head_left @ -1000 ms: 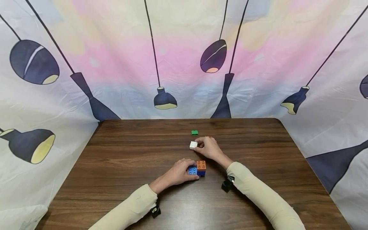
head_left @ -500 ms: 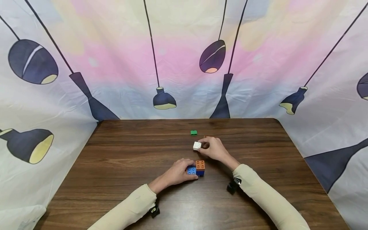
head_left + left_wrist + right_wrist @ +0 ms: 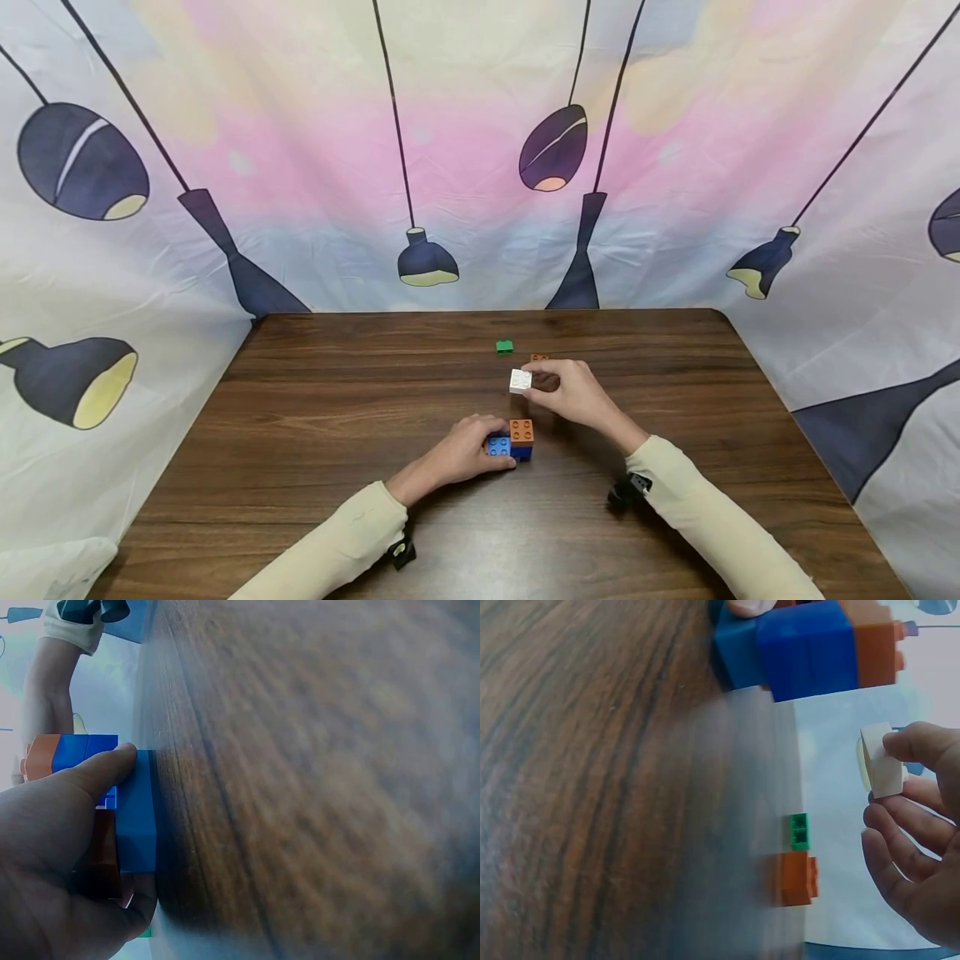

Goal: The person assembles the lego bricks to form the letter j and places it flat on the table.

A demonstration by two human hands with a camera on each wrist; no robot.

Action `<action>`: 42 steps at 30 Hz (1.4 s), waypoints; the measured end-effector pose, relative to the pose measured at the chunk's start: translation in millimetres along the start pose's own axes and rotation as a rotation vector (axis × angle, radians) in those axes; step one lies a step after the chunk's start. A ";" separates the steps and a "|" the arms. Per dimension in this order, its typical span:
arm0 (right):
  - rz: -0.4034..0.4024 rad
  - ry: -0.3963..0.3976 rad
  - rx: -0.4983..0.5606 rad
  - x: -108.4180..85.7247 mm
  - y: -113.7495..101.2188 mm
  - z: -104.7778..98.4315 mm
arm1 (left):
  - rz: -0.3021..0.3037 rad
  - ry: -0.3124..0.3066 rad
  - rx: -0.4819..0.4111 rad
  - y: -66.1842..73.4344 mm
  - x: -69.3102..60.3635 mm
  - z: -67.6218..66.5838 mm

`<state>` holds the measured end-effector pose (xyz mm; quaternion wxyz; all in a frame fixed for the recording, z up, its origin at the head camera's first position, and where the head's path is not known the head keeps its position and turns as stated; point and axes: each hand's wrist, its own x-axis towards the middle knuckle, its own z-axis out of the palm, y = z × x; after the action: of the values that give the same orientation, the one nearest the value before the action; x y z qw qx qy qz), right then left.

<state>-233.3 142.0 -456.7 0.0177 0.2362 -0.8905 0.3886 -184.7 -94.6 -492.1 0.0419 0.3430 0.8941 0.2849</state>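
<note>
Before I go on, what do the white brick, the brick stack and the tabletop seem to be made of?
White brick: likely hard plastic, smooth, given its crisp edges and round studs.
Brick stack: probably plastic too; flat, even color and clean corners.
Tabletop: wood or wood-look laminate, streaked brown with soft sheen; can't tell which.

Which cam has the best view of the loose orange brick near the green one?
Right wrist: the loose orange brick shows large and unblocked there. Head: only part of its studded top shows past the right hand. Left wrist: can't make it out.
</note>
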 end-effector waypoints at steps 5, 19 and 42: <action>-0.036 0.005 -0.001 -6.5 -7.8 -7.5 | 0.002 0.004 -0.007 0.5 -0.8 0.5; -0.122 -0.018 -0.002 -23.0 -22.9 -19.0 | 0.003 0.000 -0.017 -0.2 -1.9 0.1; -0.214 -0.052 -0.040 -48.1 -30.7 -12.6 | 0.000 -0.003 -0.024 0.7 -0.3 -0.6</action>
<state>-179.2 152.4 -437.3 0.0409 0.3392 -0.8680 0.3602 -184.3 -94.6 -491.3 0.0476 0.3427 0.8906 0.2950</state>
